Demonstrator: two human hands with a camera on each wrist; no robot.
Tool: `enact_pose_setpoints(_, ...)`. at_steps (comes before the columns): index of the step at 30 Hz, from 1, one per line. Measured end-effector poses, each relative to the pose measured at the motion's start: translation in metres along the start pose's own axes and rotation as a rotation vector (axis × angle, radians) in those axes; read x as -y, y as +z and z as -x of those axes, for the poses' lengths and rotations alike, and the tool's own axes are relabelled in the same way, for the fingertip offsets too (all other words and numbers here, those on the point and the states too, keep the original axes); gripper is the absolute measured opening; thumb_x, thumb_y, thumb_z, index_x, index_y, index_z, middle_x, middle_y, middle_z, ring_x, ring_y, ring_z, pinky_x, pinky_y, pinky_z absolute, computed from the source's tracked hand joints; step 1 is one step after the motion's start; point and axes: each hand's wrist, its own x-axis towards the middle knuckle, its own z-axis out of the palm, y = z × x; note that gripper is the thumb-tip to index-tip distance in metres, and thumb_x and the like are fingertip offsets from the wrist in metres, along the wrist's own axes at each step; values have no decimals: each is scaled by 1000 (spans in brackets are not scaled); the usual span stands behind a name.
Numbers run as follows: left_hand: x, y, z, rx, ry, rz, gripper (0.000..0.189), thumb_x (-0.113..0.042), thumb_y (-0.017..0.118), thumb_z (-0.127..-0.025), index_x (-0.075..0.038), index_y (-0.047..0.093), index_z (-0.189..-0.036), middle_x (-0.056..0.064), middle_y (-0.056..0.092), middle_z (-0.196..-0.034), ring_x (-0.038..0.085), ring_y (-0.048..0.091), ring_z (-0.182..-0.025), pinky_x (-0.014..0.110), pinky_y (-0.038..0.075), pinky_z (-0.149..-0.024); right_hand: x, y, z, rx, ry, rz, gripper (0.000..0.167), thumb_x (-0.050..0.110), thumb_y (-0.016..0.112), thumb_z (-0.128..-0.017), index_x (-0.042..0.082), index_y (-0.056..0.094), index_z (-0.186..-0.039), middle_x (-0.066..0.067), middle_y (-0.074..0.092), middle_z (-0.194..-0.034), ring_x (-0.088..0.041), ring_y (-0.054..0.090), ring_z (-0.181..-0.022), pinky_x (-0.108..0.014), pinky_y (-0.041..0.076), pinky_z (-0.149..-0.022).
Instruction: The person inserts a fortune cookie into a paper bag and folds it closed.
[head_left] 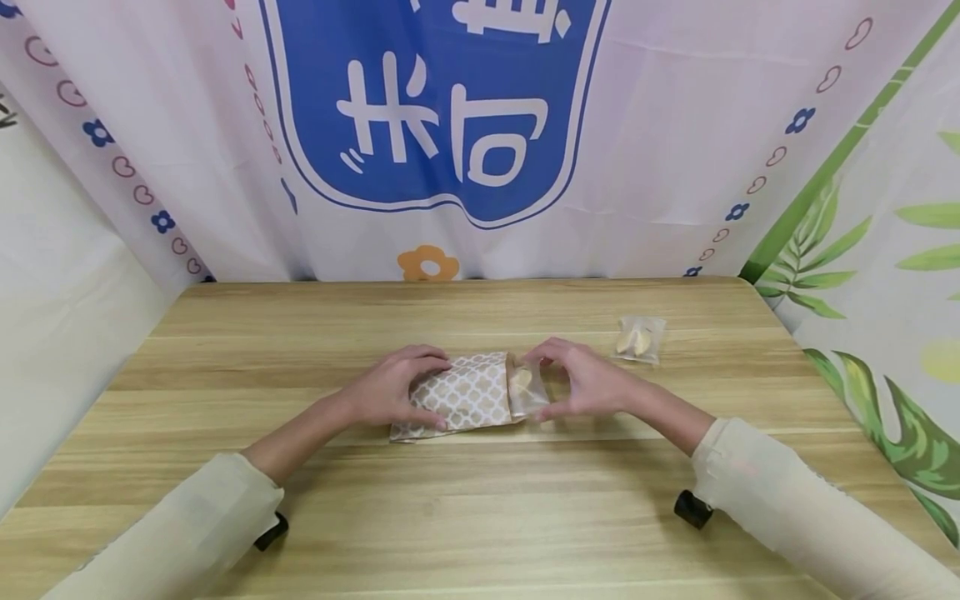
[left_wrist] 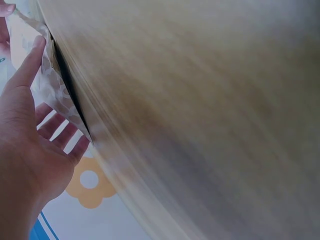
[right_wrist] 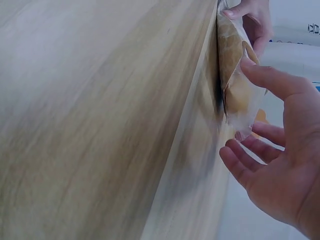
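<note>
A paper bag (head_left: 468, 393) with a white lattice pattern lies on its side on the table, its mouth facing right. Across its left part my left hand (head_left: 393, 387) grips it, thumb on the near edge and fingers on the far edge. A clear packet (head_left: 529, 390) with a pale yellow fortune cookie inside sticks partly out of the mouth; the rest of it is hidden in the bag. My right hand (head_left: 588, 379) holds this packet between thumb and fingertips. In the right wrist view the thumb overlaps the edge of the bag's mouth.
Another clear packet (head_left: 640, 340) holding a fortune cookie lies farther back on the right of the wooden table (head_left: 465, 517). A printed cloth (head_left: 660, 167) hangs behind the table's back edge, and a leaf-patterned cloth (head_left: 885, 275) hangs along the right side.
</note>
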Motion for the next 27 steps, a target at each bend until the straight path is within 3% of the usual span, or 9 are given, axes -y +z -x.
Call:
enact_pose_setpoints(6,-1,0,0,5,-5,3,90,-53,89,-75,0,59,-142,20,52,-150,40,48,-140,59,39,-116,-1,0,1,2,33,-53,81,30,93,-76,-3,57,-140,-18,59,-131,-34,60,-114,-43,58,-91)
enact_pose_setpoints(18,-1,-1,0,14,-14,9,90,-51,90,-76,0,59,-143,20,52,-150,40,47,-141,58,39,-116,-1,-2,1,31,78,-95,79,26,85,-79,-4,53,-145,-17,58,-128,-32,60,-112,-43,56,-89)
enact_pose_setpoints(27,0,1,0,5,-14,13,90,-52,90,-75,0,59,-142,19,52,-150,40,47,-140,58,39,-116,2,-2,1,-62,79,-49,78,21,90,-76,-4,55,-141,-15,62,-126,-32,61,-110,-47,55,-91)
